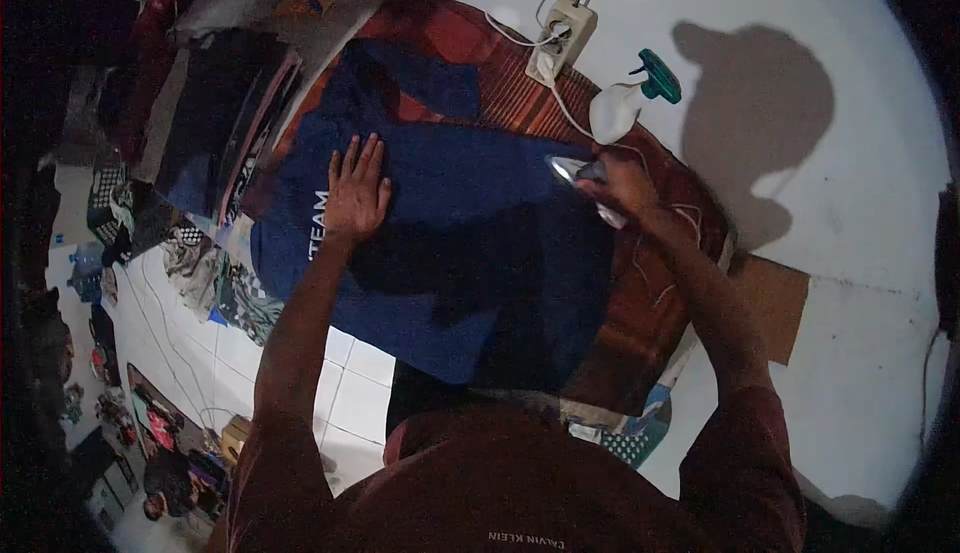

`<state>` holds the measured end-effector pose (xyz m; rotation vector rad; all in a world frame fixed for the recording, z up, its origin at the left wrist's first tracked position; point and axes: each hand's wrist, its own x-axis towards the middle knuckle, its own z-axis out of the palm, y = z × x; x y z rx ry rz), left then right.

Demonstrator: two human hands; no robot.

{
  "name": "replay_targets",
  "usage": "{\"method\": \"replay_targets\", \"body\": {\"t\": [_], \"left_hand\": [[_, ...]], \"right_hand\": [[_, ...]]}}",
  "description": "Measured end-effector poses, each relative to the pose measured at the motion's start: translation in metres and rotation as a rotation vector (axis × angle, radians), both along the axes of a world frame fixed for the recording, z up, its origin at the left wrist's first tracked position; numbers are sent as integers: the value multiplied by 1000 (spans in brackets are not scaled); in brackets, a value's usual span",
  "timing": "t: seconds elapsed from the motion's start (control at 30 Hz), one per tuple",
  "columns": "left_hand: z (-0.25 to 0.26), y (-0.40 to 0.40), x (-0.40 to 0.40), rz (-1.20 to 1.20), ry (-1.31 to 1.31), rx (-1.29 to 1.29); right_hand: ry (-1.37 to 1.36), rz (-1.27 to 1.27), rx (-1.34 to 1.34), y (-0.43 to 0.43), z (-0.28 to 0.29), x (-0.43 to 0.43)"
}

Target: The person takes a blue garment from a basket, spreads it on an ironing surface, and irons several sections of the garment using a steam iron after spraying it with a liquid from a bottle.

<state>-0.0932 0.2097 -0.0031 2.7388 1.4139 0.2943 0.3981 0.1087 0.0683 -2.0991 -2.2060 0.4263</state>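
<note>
A navy shirt [450,178] with white lettering near its left end lies spread over a red-brown patterned cloth [540,114]. My left hand [357,191] rests flat on the shirt beside the lettering, fingers apart. At the shirt's right edge, my right hand [622,184] grips a clothes iron [567,169] with a shiny metal soleplate edge. The iron's handle is mostly covered by my fingers. One sleeve of the shirt is folded at the far side, and shadow darkens the middle of the fabric.
Beyond the shirt lies a power strip [564,41] with plugs and white cords. A white spray bottle [616,112] with a green trigger head stands near the white wall [840,200]. Dark folded clothes [217,110] are piled left. A person [169,478] is at the lower left.
</note>
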Motion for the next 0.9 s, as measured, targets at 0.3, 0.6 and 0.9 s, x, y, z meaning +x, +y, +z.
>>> {"method": "replay_targets", "body": {"t": [0.3, 0.6, 0.9], "left_hand": [[0, -2, 0, 32, 77, 51], [7, 9, -56, 565, -266, 275], [-12, 31, -176, 553, -289, -90]], "right_hand": [[-7, 217, 54, 91, 14, -173], [90, 458, -38, 106, 5, -302], [111, 396, 39, 161, 14, -397]]}}
